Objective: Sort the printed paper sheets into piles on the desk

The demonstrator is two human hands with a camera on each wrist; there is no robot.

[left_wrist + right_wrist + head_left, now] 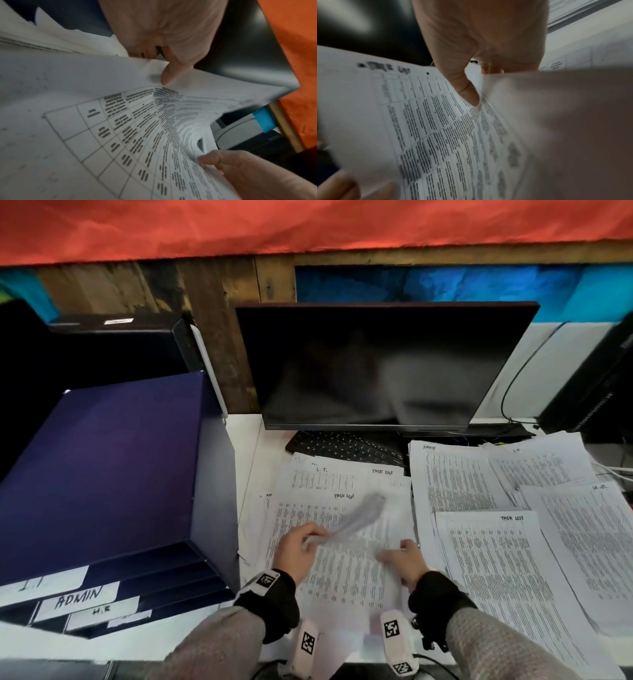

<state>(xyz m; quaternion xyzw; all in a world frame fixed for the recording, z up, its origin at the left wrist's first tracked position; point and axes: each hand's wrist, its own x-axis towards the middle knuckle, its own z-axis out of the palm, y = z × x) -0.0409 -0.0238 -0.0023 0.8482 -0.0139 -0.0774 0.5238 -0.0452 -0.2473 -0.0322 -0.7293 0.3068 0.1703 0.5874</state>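
Printed sheets with tables lie in piles on the white desk (245,440). The middle pile (346,580) lies under both hands. My left hand (313,539) pinches the edge of one lifted, blurred sheet (359,517) between thumb and fingers; its thumb (169,73) lies on top. My right hand (394,554) grips the right edge of the sheets, its thumb (467,93) pressed on a page headed "TASK LIST" (412,121). More piles lie to the right: one headed "TASK LIST" (496,570), one behind it (455,477), one far right (589,529).
A dark blue file tray (102,474) with slots labelled I.T., ADMIN and H.R. stands at the left. A black monitor (376,364) and keyboard (342,446) sit behind the middle pile. A black cable (510,392) and a dark unit (596,385) are at the back right.
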